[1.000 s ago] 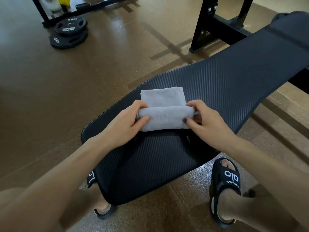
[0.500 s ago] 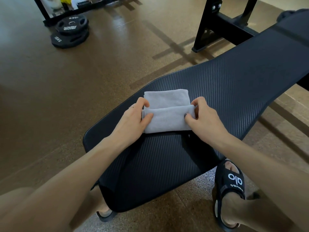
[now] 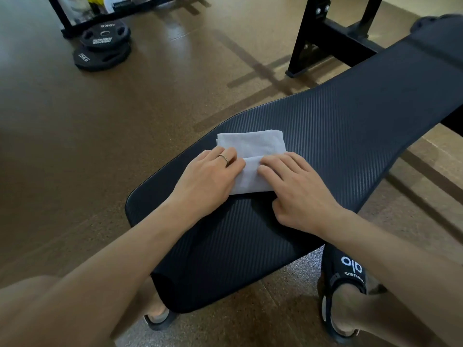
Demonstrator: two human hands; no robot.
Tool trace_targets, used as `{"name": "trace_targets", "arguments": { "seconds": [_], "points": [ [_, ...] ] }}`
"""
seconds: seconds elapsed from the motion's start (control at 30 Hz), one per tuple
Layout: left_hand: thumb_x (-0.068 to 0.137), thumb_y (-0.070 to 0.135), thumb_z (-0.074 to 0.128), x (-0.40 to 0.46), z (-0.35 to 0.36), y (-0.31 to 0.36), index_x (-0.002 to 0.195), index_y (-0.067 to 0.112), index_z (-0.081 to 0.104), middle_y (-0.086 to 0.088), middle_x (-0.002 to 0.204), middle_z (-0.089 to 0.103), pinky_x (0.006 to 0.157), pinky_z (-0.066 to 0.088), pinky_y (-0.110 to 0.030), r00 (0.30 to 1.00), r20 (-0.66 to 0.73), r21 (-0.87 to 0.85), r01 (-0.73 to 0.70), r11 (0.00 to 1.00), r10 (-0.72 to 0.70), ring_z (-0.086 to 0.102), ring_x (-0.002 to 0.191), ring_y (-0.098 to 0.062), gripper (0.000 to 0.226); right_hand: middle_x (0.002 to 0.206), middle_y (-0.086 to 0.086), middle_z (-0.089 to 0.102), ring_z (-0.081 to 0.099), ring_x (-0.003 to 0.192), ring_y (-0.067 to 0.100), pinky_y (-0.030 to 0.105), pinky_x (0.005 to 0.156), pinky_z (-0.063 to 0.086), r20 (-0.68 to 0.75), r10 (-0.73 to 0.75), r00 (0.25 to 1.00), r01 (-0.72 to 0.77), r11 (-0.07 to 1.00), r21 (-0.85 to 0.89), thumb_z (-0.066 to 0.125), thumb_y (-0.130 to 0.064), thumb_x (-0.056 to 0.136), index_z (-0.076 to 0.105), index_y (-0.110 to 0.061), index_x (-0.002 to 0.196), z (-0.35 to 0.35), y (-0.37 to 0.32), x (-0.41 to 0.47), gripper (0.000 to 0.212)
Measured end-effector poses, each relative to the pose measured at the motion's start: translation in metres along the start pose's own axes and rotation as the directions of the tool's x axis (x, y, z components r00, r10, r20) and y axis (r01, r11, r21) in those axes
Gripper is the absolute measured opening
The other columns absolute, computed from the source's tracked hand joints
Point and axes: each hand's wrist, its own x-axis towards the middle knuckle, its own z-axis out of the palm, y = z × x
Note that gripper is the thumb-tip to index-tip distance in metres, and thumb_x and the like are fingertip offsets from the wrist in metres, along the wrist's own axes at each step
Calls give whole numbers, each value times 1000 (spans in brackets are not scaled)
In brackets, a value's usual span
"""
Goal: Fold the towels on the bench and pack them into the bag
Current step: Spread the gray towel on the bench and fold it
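So the grey towel (image 3: 250,151) is sitting a bit left of centre in the frame, on the near end of the black padded counter (image 3: 350,136), already folded down to a small block. A folded-over flap covers the near part and a flat strip of the lower layer sticks out toward the top of the frame.

Both hands are lying on it with fingers out straight, not gripping anything, just pressing the flap flat. The left hand (image 3: 210,176) covers the towel's left edge, ring (image 3: 223,157) showing, and the right hand (image 3: 298,186) covers the right edge, fingertips pointing in toward the middle with a narrow bit of cloth showing between them.

The towel's long side looks like it runs left to right across the frame, though the hands hide its ends, so I can't say for sure. It sits straight ahead of both hands, and neither is clearly nearer. My guess is it's close to done folding and wants picking up next.

No bag anywhere in view, so which way it has to go I can't tell. Further out: weight plates (image 3: 102,46) on the floor upper left, black sandal (image 3: 348,279) lower right.
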Motion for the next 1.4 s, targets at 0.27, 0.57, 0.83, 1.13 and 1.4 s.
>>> {"name": "trace_targets", "arguments": {
  "seconds": [0.27, 0.57, 0.83, 1.13, 1.4],
  "points": [
    [78, 43, 55, -2, -8, -1, 111, 17, 54, 0, 112, 52, 88, 43, -36, 978, 201, -28, 62, 998, -55, 51, 100, -22, 42, 116, 8, 59, 57, 108, 31, 44, 101, 43, 7, 42, 999, -42, 999, 15, 54, -19, 75, 57, -7, 118, 3, 14, 8, 44],
    [80, 37, 43, 8, -23, -12, 99, 24, 58, 13, 80, 57, 63, 39, -34, 932, 200, -389, 359, 848, -303, 54, 74, -15, 27, 105, -5, 59, 57, 89, 16, 34, 78, 47, -137, 331, 934, -216, 826, 521, 53, -22, 87, 55, -17, 114, -8, 23, 14, 28],
    [92, 19, 48, 14, -6, -17, 96, 19, 61, 1, 79, 63, 63, 42, -30, 819, 375, -523, 574, 630, -434, 57, 75, -14, 14, 115, -8, 60, 55, 103, 6, 25, 81, 40, 41, 459, 887, -361, 637, 681, 49, -27, 102, 53, -26, 126, 1, 33, 26, 24],
    [91, 26, 48, 27, 1, -16, 90, 19, 60, 1, 87, 62, 66, 44, -33, 760, 472, -453, 644, 616, -448, 59, 84, -19, 14, 111, 1, 46, 55, 91, 18, 35, 79, 51, 17, 438, 899, -361, 719, 594, 38, -21, 106, 55, -26, 120, 7, 26, 30, 22],
    [88, 33, 35, 2, -14, 11, 135, 21, 50, -4, 124, 56, 94, 47, -43, 943, 256, -77, 240, 968, -214, 57, 110, -27, 50, 94, 5, 48, 53, 83, 23, 41, 75, 49, 55, 427, 903, -378, 726, 574, 39, -21, 104, 56, -19, 109, 7, 10, 5, 17]
  ]
}}
